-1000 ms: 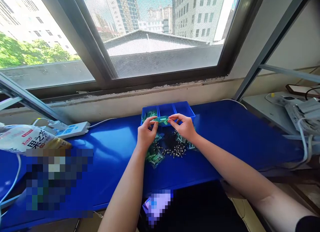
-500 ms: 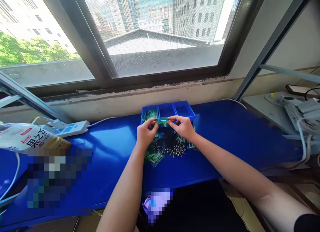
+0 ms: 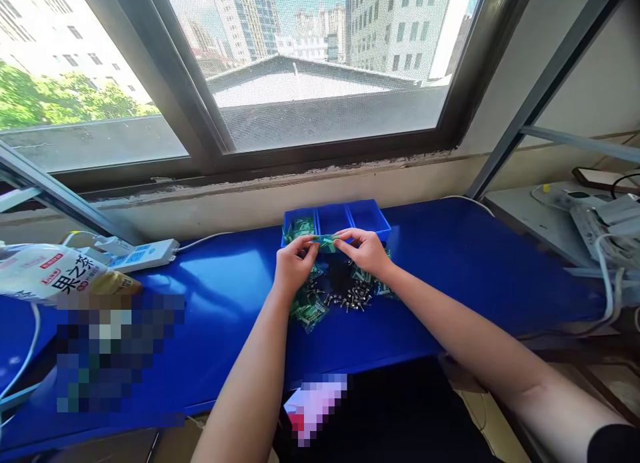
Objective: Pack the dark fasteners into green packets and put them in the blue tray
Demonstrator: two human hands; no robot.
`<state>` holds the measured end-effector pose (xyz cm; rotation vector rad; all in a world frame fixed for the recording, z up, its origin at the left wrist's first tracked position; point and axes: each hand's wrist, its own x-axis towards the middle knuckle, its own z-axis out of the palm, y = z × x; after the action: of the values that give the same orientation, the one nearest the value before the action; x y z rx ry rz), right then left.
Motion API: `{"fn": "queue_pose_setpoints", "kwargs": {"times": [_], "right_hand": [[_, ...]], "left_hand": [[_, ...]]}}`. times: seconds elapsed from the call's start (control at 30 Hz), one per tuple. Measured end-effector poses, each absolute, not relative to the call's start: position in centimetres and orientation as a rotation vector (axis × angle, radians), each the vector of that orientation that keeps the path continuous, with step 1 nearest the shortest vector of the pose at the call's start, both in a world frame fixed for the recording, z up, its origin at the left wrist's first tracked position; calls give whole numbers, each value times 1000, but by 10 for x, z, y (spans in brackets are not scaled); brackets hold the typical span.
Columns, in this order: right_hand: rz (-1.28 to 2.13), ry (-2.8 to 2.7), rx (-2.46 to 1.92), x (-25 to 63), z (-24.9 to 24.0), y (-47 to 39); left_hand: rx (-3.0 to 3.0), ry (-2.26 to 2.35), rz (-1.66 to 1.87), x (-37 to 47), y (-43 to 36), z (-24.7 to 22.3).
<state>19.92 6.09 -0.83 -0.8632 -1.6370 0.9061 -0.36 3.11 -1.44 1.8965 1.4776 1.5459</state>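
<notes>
Between both hands, above the front of a blue three-part bin [image 3: 371, 216], is a small clear-green plastic bag [image 3: 327, 244] with small pale pieces in it. My left hand [image 3: 296, 263] pinches its left end between thumb and fingers. My right hand [image 3: 365, 252] pinches the right end. Below the hands lie a heap of small metal screw-like parts [image 3: 354, 298], a dark pile of small black pieces [image 3: 339, 276] and more green bags [image 3: 309, 314]. Similar green bags [image 3: 303, 227] fill the bin's left compartment.
A blue-covered table [image 3: 450, 263] runs under a window. On the left are a white power strip [image 3: 150, 255], a large bottle with a printed label [image 3: 65, 276] and a blurred-out patch. White devices and cables [image 3: 607, 226] sit at the far right.
Both hands have drawn very slightly closer together with the bag still held between them. The bin and the piles have stayed in place.
</notes>
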Motion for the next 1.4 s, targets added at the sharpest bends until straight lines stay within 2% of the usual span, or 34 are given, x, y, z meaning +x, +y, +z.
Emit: {"fn": "queue_pose_setpoints", "kwargs": {"times": [0.33,0.57,1.07,1.4], "right_hand": [[967,-1646,-922,201,-5,59],[848,-1667,-938,200,-4,59],[815,-1721,-941,200,0,55],[899,-1743,-861,200,-2,56]], "left_hand": [[1927,1475,1531,-1,29,-11],[1877,1537,1583,-2,31,-9],[1924,1443,1543,1,28,-5],[1926,1361,1507,2,29,-9]]}}
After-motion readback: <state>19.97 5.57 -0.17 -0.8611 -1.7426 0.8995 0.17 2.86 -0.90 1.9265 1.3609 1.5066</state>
